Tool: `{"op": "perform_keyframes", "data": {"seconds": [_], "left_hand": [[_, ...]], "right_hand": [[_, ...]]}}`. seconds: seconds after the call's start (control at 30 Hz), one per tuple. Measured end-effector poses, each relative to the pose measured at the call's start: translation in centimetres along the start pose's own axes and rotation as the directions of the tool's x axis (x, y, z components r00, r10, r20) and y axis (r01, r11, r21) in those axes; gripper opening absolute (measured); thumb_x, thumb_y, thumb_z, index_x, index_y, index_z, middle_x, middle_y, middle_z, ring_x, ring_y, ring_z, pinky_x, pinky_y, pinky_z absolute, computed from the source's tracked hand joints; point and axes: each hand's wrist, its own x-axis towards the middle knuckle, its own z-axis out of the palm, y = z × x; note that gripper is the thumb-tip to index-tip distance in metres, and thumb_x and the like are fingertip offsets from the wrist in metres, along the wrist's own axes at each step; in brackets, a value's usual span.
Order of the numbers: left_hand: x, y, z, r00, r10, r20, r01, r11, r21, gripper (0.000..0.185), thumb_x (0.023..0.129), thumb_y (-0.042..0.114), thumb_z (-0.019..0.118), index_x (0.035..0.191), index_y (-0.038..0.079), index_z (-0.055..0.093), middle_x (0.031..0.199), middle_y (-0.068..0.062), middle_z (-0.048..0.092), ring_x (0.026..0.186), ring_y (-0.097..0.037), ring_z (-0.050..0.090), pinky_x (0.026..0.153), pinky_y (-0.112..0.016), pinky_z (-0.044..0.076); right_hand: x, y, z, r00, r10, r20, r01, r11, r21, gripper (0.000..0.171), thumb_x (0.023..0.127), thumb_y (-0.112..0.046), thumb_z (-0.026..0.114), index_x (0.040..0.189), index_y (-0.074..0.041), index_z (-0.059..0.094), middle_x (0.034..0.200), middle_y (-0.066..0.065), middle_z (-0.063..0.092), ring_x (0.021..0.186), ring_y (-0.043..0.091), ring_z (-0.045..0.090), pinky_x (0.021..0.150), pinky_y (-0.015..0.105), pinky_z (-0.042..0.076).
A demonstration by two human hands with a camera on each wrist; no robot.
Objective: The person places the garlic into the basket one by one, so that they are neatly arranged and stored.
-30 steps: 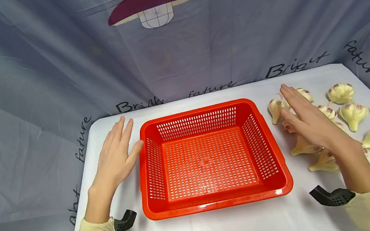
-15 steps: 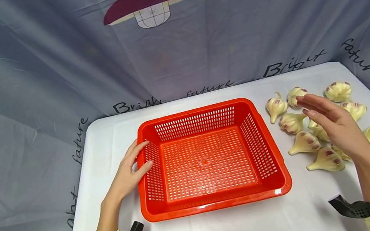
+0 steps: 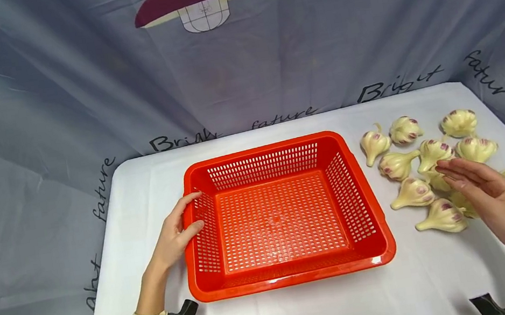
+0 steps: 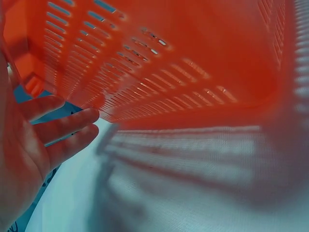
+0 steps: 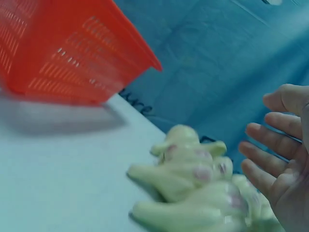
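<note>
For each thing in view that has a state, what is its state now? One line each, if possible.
Red basket: upright, empty, on the white table.
Garlic bulbs: loose on the table, right of the basket, none inside it.
Left hand: holds the basket's left rim.
Right hand: open, over the garlic bulbs, holds nothing.

Your red perforated basket (image 3: 285,212) sits upright and empty at the middle of the white table, long side toward you, its slotted walls and floor intact. To its right you have a loose cluster of cream garlic bulbs (image 3: 430,169) with purple streaks, lying on their sides, stems pointing various ways, several touching.
</note>
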Motion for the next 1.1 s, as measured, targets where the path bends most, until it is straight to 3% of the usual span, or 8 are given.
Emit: {"op": "perform_keyframes", "data": {"seconds": [0.13, 0.33, 0.5, 0.67, 0.83, 0.9, 1.0, 1.1], "left_hand": [[0.0, 0.0, 0.1, 1.000, -0.005, -0.007, 0.005, 1.000, -0.005, 0.056, 0.093, 0.002, 0.058, 0.148, 0.009, 0.046, 0.135, -0.024, 0.052, 0.106, -0.039, 0.058, 0.078, -0.035, 0.060], [0.1, -0.1, 0.0, 1.000, -0.014, -0.016, 0.014, 1.000, 0.001, 0.056, 0.092, 0.003, 0.057, 0.147, 0.010, 0.047, 0.134, -0.021, 0.053, 0.103, -0.038, 0.059, 0.076, -0.036, 0.061], [0.0, -0.1, 0.0, 1.000, -0.021, -0.020, 0.021, 1.000, -0.002, 0.056, 0.092, 0.002, 0.056, 0.147, 0.010, 0.047, 0.134, -0.021, 0.054, 0.103, -0.038, 0.059, 0.075, -0.036, 0.061], [-0.1, -0.1, 0.0, 0.999, -0.030, -0.020, 0.029, 1.000, -0.009, 0.056, 0.092, 0.001, 0.055, 0.147, 0.010, 0.047, 0.135, -0.021, 0.052, 0.103, -0.038, 0.059, 0.074, -0.036, 0.061], [-0.2, -0.1, -0.1, 0.999, -0.033, -0.031, 0.032, 0.999, -0.013, 0.056, 0.093, 0.001, 0.055, 0.147, 0.011, 0.047, 0.136, -0.020, 0.052, 0.104, -0.036, 0.059, 0.075, -0.035, 0.060], [-0.2, -0.1, 0.0, 0.999, -0.032, -0.032, 0.032, 0.999, -0.016, 0.056, 0.093, 0.001, 0.055, 0.147, 0.011, 0.047, 0.137, -0.020, 0.051, 0.105, -0.035, 0.058, 0.076, -0.034, 0.060], [-0.2, -0.1, 0.0, 0.999, -0.035, -0.026, 0.034, 0.999, -0.019, 0.056, 0.093, 0.001, 0.055, 0.148, 0.011, 0.046, 0.138, -0.020, 0.051, 0.105, -0.036, 0.058, 0.076, -0.035, 0.060], [-0.1, -0.1, 0.1, 0.999, -0.043, -0.021, 0.042, 0.999, -0.019, 0.057, 0.093, 0.002, 0.055, 0.148, 0.011, 0.047, 0.137, -0.020, 0.051, 0.104, -0.038, 0.058, 0.075, -0.036, 0.061]], "right_hand": [[-1.7, 0.5, -0.9, 1.000, -0.019, 0.011, 0.019, 0.999, 0.049, 0.048, 0.097, 0.022, 0.040, 0.144, 0.017, 0.037, 0.137, 0.010, 0.061, 0.124, 0.014, 0.060, 0.099, 0.021, 0.046], [-4.2, 1.1, -2.3, 0.996, -0.087, -0.033, 0.093, 0.956, 0.278, 0.053, 0.091, 0.032, 0.029, 0.144, 0.024, 0.029, 0.139, 0.025, 0.056, 0.128, 0.028, 0.057, 0.102, 0.033, 0.045], [-6.1, 1.3, -3.4, 0.990, -0.046, -0.132, 0.088, 0.937, 0.337, 0.054, 0.092, 0.032, 0.029, 0.144, 0.021, 0.033, 0.138, 0.024, 0.057, 0.125, 0.029, 0.059, 0.099, 0.034, 0.047], [-7.6, 1.8, -5.1, 0.970, -0.117, -0.214, 0.184, 0.926, 0.330, 0.049, 0.094, 0.030, 0.031, 0.142, 0.026, 0.027, 0.136, 0.030, 0.056, 0.125, 0.035, 0.058, 0.100, 0.036, 0.047], [-8.2, 2.9, -7.4, 0.952, -0.172, -0.255, 0.270, 0.862, 0.429, 0.047, 0.093, 0.030, 0.031, 0.140, 0.026, 0.030, 0.135, 0.035, 0.054, 0.124, 0.039, 0.058, 0.102, 0.039, 0.045], [-8.5, 3.6, -8.2, 0.939, -0.161, -0.303, 0.298, 0.822, 0.486, 0.048, 0.092, 0.031, 0.030, 0.140, 0.026, 0.032, 0.133, 0.036, 0.054, 0.122, 0.041, 0.059, 0.101, 0.040, 0.046], [-8.9, 4.4, -9.5, 0.901, -0.079, -0.426, 0.286, 0.847, 0.448, 0.051, 0.091, 0.031, 0.035, 0.141, 0.021, 0.035, 0.131, 0.031, 0.059, 0.118, 0.035, 0.063, 0.095, 0.036, 0.051], [-9.1, 5.3, -11.0, 0.834, 0.046, -0.550, 0.210, 0.895, 0.393, 0.061, 0.089, 0.031, 0.044, 0.144, 0.008, 0.037, 0.137, 0.018, 0.058, 0.121, 0.022, 0.062, 0.092, 0.027, 0.053]]}}
